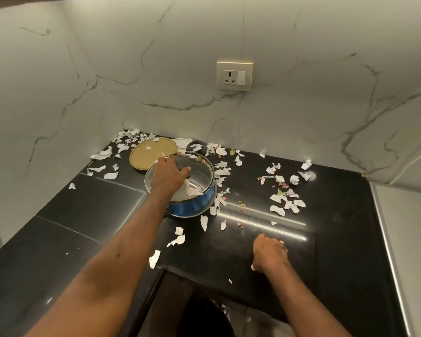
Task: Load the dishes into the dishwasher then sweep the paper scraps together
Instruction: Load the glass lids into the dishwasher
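One blue pot (pixel 192 205) stands on the table (pixel 326 239) among paper scraps (pixel 287 203): likely weighty, its glass lid (pixel 199 176) breakable, so lift by the handles (pixel 197 141); left hand (pixel 168 175) covers the lid, grip hidden; right hand (pixel 269 255) rests curled, contents unclear

A blue pot (pixel 192 206) with a glass lid (pixel 202 177) is sitting upright on the black tabletop (pixel 83 203) directly under the left grip (pixel 169 175), a round golden plate (pixel 147 152) is lying flat just beyond the grip, and torn white paper scraps (pixel 287 200) are lying scattered all around it.
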